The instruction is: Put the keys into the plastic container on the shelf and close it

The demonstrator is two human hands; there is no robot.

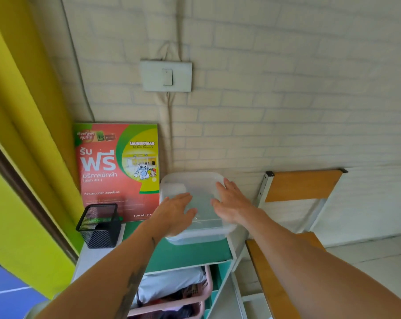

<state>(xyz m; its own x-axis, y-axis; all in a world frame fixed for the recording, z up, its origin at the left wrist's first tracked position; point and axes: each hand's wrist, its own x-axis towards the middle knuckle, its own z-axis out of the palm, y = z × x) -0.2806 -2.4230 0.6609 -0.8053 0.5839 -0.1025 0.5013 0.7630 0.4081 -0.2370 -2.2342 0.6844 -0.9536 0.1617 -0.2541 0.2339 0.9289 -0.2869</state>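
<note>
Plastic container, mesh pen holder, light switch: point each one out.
plastic container (171,188): head view, bare far-left part of its clear lid.
mesh pen holder (102,233): head view, front wall of the black mesh.
light switch (167,77): head view, the rocker in the wall plate.

The picture is bright with soft daylight and no dark shadows. Straight lines bend near the edges. The wall (287,88) looks a bit fuzzy. The lower left corner is blurry.
</note>
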